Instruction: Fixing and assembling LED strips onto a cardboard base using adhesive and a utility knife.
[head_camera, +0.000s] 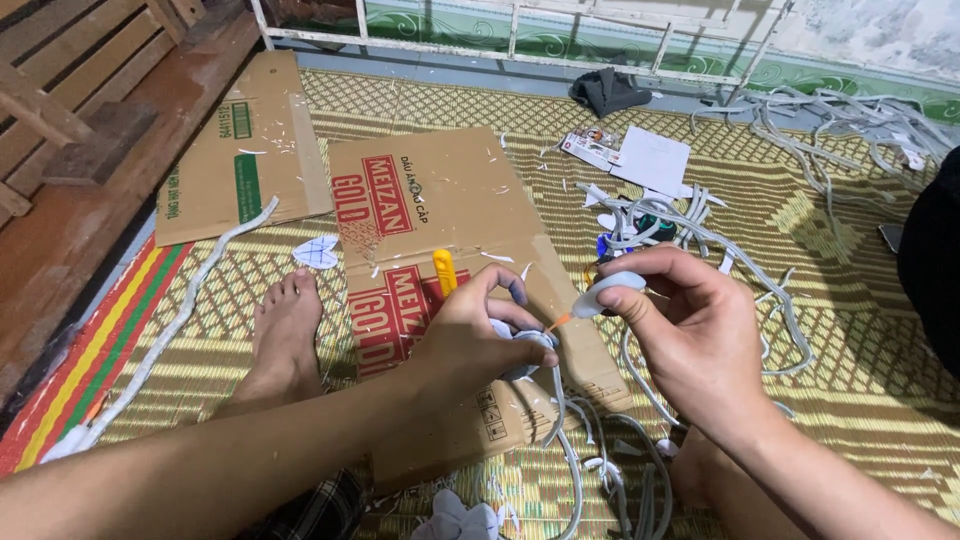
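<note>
A woven straw mat (820, 400) in gold and green covers the floor and serves as the work surface, so cuttings fall where they can be seen. On it lie two flattened brown cardboard boxes: the nearer one (450, 200), bearing red rectangular printed panels, sits under the hands as a cutting pad; the farther one (235, 150), up-left, carries a green block and a dark barcode-like patch. A loose tangle of grey flat strips (690, 225) lies just behind the hands, within reach, with a white card (652, 160) and a small printed packet (590, 150) beyond it. The person's bare foot (285, 335) rests on the mat at left, beside the nearer box. The left hand (470, 340) is closed around a grey strip piece (530, 345), pinning it steady, with a yellow utility knife (443, 272) standing up behind its fingers. The right hand (690, 320) pinches a small pale-grey tube with an orange nozzle (600, 297), tip angled down onto the held piece.
</note>
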